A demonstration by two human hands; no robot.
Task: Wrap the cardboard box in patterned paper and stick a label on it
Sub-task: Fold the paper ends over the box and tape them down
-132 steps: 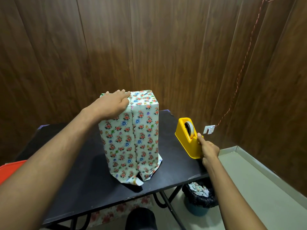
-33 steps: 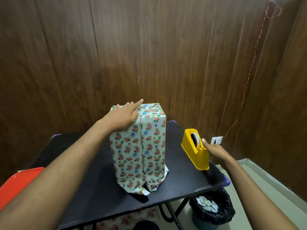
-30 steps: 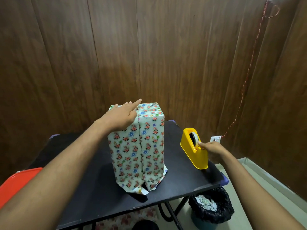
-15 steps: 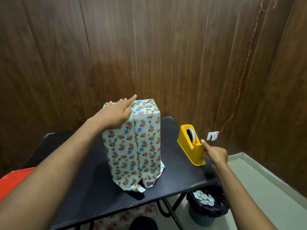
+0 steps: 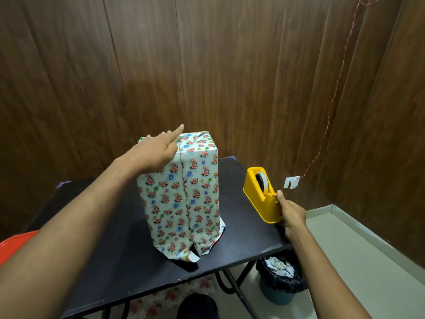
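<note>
The tall box (image 5: 197, 199) stands upright on the black table (image 5: 119, 256), wrapped in white floral paper with a seam down its front. Loose paper flares out at its base. My left hand (image 5: 156, 153) rests on the box's top left edge with fingers straight, pressing the folded paper down. A yellow tape dispenser (image 5: 255, 194) with a tape roll (image 5: 262, 180) sits at the table's right edge. My right hand (image 5: 292, 212) grips its near end, thumb tip up at the cutter where the tape ends. No label is in view.
A black-lined bin (image 5: 280, 279) with paper scraps stands on the floor under the table's right corner. More floral paper (image 5: 165, 300) lies below the table. A red object (image 5: 11, 247) shows at the left edge. Wood-panelled walls close in behind; a small wall socket (image 5: 291, 182) is on the right.
My right hand has come back onto the dispenser's near end, thumb now at the cutter. My left hand stays on the box top. The view has shifted slightly.
</note>
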